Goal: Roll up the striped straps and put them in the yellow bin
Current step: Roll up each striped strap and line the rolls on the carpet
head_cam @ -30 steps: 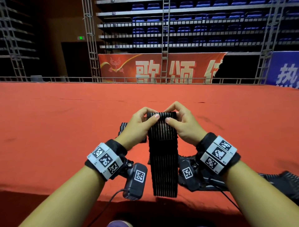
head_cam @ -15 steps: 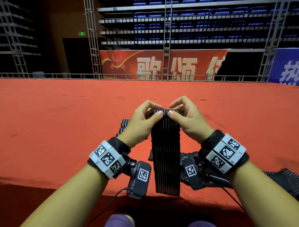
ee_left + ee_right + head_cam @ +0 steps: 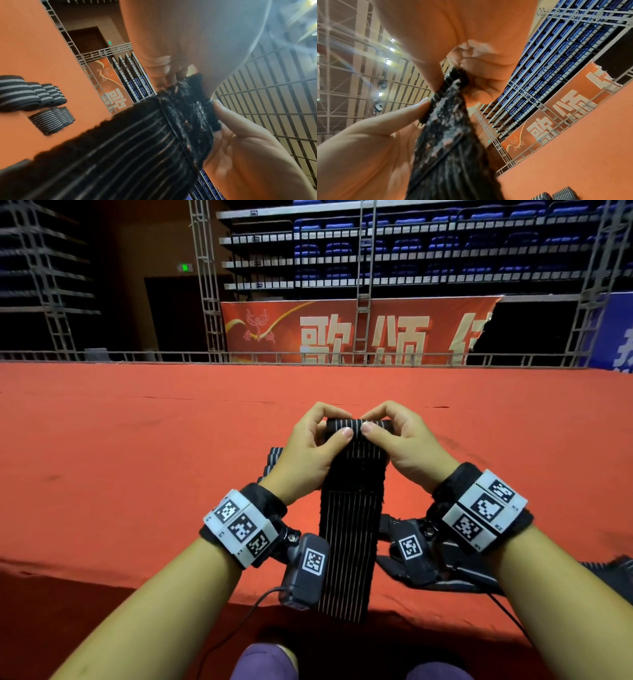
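Note:
A black strap with thin pale stripes (image 3: 349, 542) hangs in front of me, its top end turned over into a small roll (image 3: 356, 426). My left hand (image 3: 317, 440) pinches the roll's left half and my right hand (image 3: 394, 436) pinches its right half, thumbs on the near side. The strap's loose tail reaches down to the red carpet's front edge. Both wrist views show the strap (image 3: 120, 148) (image 3: 447, 142) close up between thumb and curled fingers. No yellow bin is in view.
Several rolled striped straps (image 3: 32, 93) lie on the red carpet (image 3: 137, 457) just behind my left hand. Loose dark straps (image 3: 609, 573) trail off on the carpet to the right. A metal rail and a red banner (image 3: 342, 333) stand at the carpet's far edge.
Both hands have turned the strap's top end over a little further, so the roll is slightly thicker. The hands stay at about the same place.

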Tool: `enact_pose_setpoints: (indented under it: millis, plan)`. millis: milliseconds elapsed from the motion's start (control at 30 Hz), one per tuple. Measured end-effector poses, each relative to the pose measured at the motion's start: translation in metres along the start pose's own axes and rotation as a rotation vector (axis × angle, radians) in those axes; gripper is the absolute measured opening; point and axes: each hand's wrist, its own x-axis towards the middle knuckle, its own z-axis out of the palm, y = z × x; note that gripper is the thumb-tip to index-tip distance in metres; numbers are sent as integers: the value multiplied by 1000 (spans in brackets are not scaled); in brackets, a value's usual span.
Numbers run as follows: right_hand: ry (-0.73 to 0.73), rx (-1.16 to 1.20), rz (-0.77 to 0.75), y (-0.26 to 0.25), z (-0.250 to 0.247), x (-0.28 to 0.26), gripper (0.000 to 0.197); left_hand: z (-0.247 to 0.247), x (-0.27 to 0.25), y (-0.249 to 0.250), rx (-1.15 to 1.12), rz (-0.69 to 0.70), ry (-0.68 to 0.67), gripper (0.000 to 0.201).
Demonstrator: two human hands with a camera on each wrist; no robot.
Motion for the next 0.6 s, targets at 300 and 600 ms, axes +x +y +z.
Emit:
enact_pose_setpoints:
  millis: [300, 600]
  plan:
    - [1, -69, -12, -8, 8, -1, 10, -3, 3, -1, -1, 35, 58, 7]
    - [-4, -138, -89, -5, 4, 0, 10, -2, 5, -7, -38, -8, -5, 14]
